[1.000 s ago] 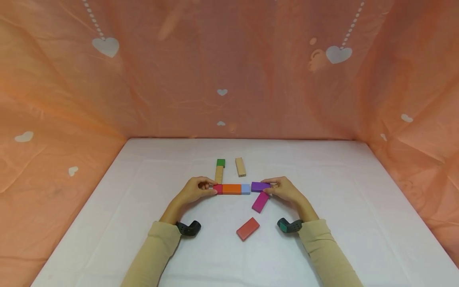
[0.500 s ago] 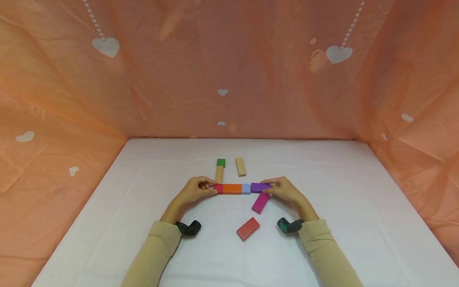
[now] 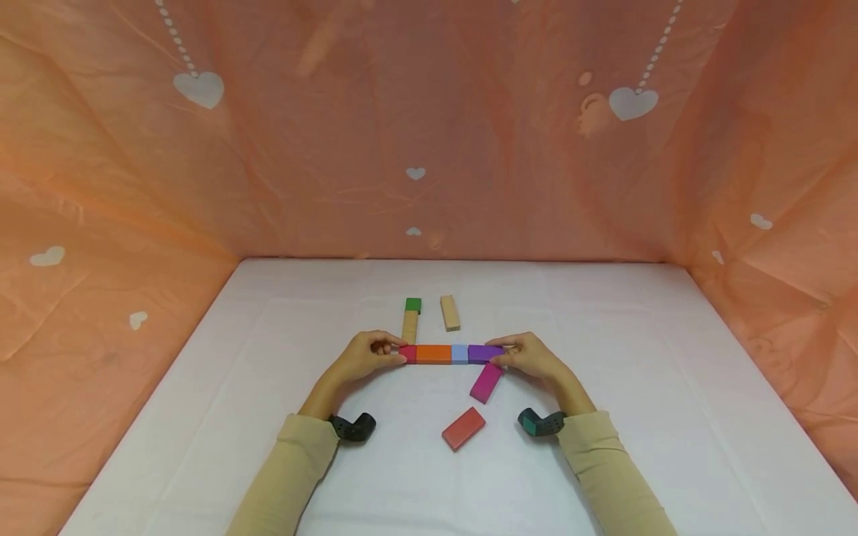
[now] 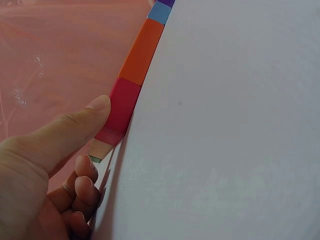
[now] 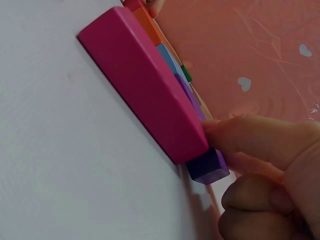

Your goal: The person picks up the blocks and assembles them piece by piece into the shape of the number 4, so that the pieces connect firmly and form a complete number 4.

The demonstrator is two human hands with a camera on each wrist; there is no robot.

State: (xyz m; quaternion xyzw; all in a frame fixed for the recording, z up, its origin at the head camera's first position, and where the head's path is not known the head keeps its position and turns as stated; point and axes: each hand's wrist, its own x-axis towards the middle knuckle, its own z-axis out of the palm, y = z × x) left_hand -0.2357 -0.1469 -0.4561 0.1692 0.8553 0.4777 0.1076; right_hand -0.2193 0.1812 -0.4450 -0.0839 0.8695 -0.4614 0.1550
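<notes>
A row of blocks runs left to right in the head view: a red block (image 3: 408, 354), an orange block (image 3: 433, 354), a light blue block (image 3: 459, 354) and a purple block (image 3: 484, 353). My left hand (image 3: 365, 353) pinches the red block at the row's left end, its thumb along the near side in the left wrist view. At the other end my right hand (image 3: 529, 353) pinches the purple block between thumb and index finger. A magenta block (image 5: 145, 85) lies slanted against the purple block's near side, close to the right thumb.
Behind the row's left end lies a plain wooden block (image 3: 410, 326) with a green block (image 3: 412, 304) at its far end. Another plain wooden block (image 3: 450, 313) lies to their right. Nearer the person is a coral-red block (image 3: 463, 429). Orange cloth (image 3: 429, 134) walls the white table (image 3: 603, 320).
My right hand has slid the purple block slightly left and nearer, into line against the light blue block. The magenta block has shifted slightly nearer. My left hand has stayed put.
</notes>
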